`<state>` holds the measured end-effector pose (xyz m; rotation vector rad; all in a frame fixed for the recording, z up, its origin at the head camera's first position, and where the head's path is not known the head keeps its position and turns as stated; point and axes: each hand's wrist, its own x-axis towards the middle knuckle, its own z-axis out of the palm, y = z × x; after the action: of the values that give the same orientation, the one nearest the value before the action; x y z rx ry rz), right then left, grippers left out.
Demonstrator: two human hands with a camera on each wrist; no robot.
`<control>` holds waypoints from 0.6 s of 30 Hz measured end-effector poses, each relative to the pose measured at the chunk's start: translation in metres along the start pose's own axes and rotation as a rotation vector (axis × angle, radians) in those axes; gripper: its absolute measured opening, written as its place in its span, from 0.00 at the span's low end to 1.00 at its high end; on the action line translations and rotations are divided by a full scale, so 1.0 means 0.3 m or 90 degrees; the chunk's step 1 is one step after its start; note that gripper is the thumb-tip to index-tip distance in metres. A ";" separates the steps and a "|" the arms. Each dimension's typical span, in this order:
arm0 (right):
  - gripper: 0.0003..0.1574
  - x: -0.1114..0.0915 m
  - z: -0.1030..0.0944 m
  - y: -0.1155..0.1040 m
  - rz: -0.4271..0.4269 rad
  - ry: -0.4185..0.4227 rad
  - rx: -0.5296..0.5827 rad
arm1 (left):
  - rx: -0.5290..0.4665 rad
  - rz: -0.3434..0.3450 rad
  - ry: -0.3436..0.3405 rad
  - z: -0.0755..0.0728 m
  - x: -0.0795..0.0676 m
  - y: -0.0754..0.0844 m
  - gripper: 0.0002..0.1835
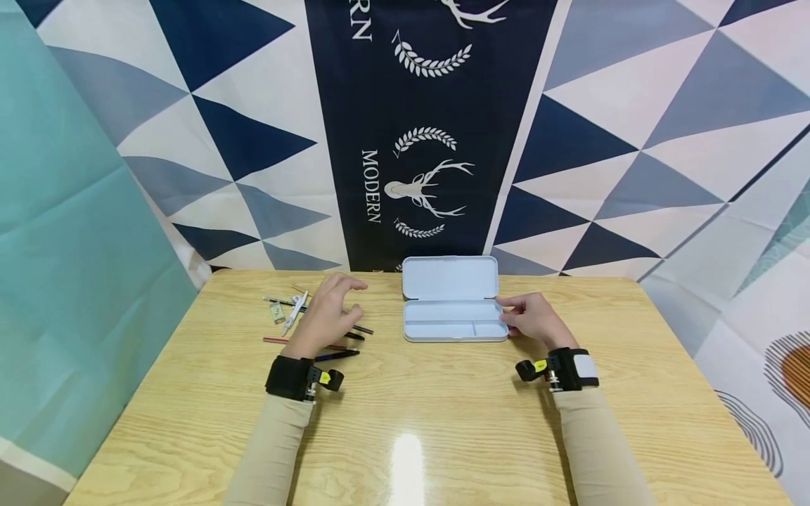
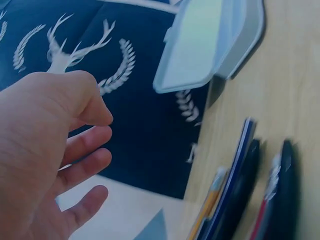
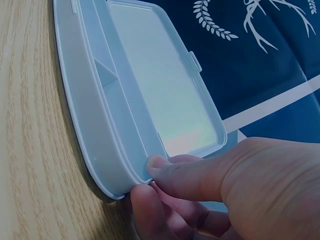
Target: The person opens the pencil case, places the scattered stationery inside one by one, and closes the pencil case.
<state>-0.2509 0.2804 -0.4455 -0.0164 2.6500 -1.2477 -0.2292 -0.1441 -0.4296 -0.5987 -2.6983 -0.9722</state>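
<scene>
A pale blue pencil case (image 1: 450, 279) lies open on the table, its lid tipped back and its tray divided into compartments with nothing in them. My right hand (image 1: 534, 320) pinches the case's right end, the thumb (image 3: 159, 165) over the inside of the rim and the fingers against the outer wall. My left hand (image 1: 325, 315) hovers above a loose group of pens and pencils, fingers apart and slightly bent, holding nothing. Around it lie a small eraser (image 1: 277, 313), a white pen-like item (image 1: 294, 311), a red pencil (image 1: 275, 340) and a dark blue pen (image 1: 337, 355). The hand partly hides several of them.
The wooden table (image 1: 405, 407) extends in front of the case and to both sides. A patterned cloth (image 1: 253, 119) hangs right behind the table's back edge, close to the raised lid. Teal cloth (image 1: 76, 246) hangs along the left side.
</scene>
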 end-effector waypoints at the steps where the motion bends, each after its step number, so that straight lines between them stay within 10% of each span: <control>1: 0.30 0.000 0.000 0.000 0.000 0.000 0.000 | 0.001 -0.009 0.003 -0.012 -0.002 -0.006 0.22; 18: 0.30 -0.004 -0.002 -0.002 0.012 0.001 -0.004 | 0.091 -0.304 0.129 -0.109 -0.051 -0.060 0.26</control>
<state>-0.2499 0.2804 -0.4445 0.0097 2.6489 -1.2348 -0.2216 -0.1825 -0.4198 0.1773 -2.7407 -0.8682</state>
